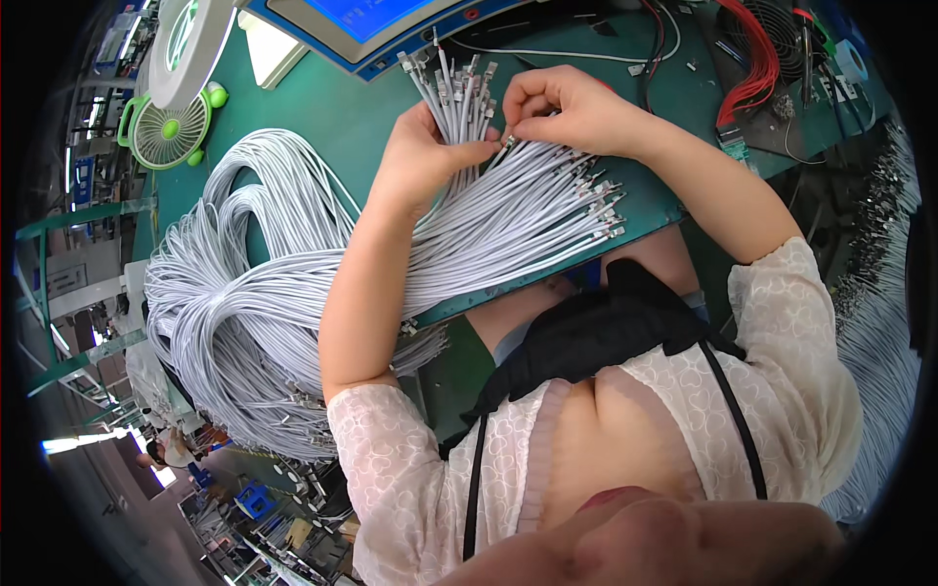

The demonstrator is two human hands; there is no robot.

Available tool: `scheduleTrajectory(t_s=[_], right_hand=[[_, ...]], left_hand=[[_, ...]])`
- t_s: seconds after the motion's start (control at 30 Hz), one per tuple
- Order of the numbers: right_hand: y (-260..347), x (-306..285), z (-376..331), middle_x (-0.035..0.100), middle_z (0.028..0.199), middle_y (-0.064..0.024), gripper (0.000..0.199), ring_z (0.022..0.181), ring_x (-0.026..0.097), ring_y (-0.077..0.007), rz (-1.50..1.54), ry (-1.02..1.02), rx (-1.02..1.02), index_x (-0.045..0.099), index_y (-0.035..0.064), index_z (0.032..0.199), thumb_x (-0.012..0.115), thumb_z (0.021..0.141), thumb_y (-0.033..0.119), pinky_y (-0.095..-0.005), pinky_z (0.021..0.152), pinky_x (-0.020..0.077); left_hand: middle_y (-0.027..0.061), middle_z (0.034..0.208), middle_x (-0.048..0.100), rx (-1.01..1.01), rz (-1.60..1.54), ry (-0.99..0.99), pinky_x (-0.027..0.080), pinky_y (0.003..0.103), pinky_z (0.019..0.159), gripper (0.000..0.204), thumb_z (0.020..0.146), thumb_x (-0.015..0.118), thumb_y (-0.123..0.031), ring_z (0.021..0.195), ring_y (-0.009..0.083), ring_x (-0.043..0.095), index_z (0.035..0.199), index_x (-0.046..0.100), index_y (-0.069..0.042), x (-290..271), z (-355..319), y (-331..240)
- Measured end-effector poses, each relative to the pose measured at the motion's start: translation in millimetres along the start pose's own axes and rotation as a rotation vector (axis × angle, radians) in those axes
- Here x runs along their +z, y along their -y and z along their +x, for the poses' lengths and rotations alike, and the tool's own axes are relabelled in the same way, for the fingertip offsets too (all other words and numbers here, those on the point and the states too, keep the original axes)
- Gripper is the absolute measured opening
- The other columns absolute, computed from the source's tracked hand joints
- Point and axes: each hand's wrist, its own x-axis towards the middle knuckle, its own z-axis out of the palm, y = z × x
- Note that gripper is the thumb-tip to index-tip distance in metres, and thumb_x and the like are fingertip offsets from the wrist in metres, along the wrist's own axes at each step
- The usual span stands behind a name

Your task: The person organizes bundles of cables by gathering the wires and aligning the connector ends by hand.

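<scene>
Green mat (322, 117); fingers (508, 125) pinch thin, seemingly metal-tipped white wires (459, 103).

Two hands work here: the left hand (420, 161) and the right hand (567, 107). One green bench (322, 112) carries one small green fan (171, 132), one round white lamp head (191, 39) and one blue-screened machine (376, 24). The grey-white wires (264, 293) with metal terminals are too many to count. One bunch of red wires (752, 68) lies at the far right.

Bright, even overhead light, soft shadows; fisheye bends the edges into a black rim (left side blurred, slightly overexposed).
</scene>
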Motion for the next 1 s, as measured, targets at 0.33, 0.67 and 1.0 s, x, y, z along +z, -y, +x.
scheduleTrajectory(t_s=[0.33,0.67,1.0], right_hand=[[-1.3,3.0,2.6,0.059,0.067,-0.003,0.013,0.061,0.052,-0.0064,-0.01,-0.164,0.011,0.055,0.0018,0.08,0.064,0.074,0.009,-0.0208,0.055,0.0401],[-3.3,-1.8,2.7,0.062,0.072,-0.0053,0.015,0.071,0.06,-0.0107,0.132,-0.093,0.016,0.052,0.0007,0.09,0.06,0.077,0.006,-0.0219,0.067,0.0459],[-3.7,-11.2,3.9,0.064,0.081,-0.0075,0.013,0.075,0.058,-0.0089,0.027,-0.116,0.012,0.046,0.0032,0.089,0.057,0.083,0.009,-0.0212,0.067,0.0461]], left_hand=[[0.0051,0.078,0.063,0.168,0.249,-0.143,0.047,0.024,0.064,0.029,0.059,0.07,-0.002,0.067,0.01,0.058,0.086,0.06,0.001,12.0,0.8,4.5],[0.0066,0.083,0.065,0.055,0.057,-0.038,0.048,0.024,0.064,0.03,0.062,0.072,0.001,0.069,0.0121,0.06,0.09,0.06,0.001,-0.3,5.9,4.5],[0.0059,0.082,0.064,0.087,0.2,-0.085,0.048,0.023,0.066,0.03,0.062,0.072,0.002,0.068,0.0119,0.06,0.089,0.06,0.0,9.3,3.6,0.1]])
